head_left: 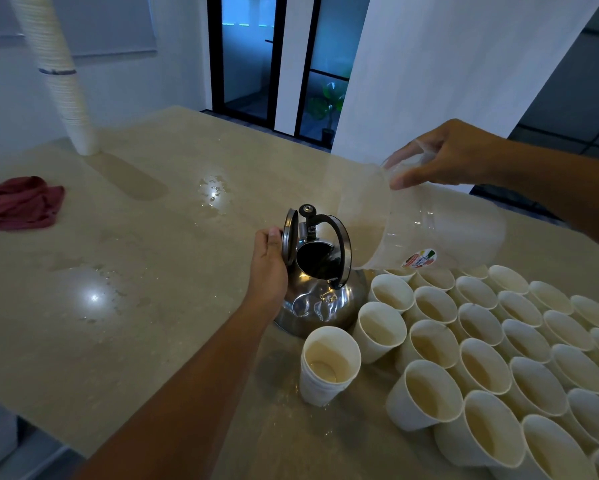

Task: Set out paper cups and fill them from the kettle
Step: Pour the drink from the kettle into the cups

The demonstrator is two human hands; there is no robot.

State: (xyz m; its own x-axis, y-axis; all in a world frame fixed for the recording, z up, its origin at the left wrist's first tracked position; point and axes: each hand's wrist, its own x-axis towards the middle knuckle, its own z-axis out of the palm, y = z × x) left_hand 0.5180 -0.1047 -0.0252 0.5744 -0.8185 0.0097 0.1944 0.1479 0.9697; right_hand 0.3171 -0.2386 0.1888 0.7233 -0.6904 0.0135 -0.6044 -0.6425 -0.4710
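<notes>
Wet beige surface point(152, 237), cups point(481, 341) massed at 4 o'clock. Steel kettle point(320, 299) sat centre; my left hand point(268, 268) pinched its lid point(288, 241) open, right hand point(443, 157) gripped the tilted clear jug point(429, 230). Kettle looked slick and would get heavy; I'd lift by the handle point(339, 244).

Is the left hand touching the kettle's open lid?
Touching. The head view shows the left hand with its thumb and fingers against the edge of the raised lid of the kettle, holding it open.
</notes>
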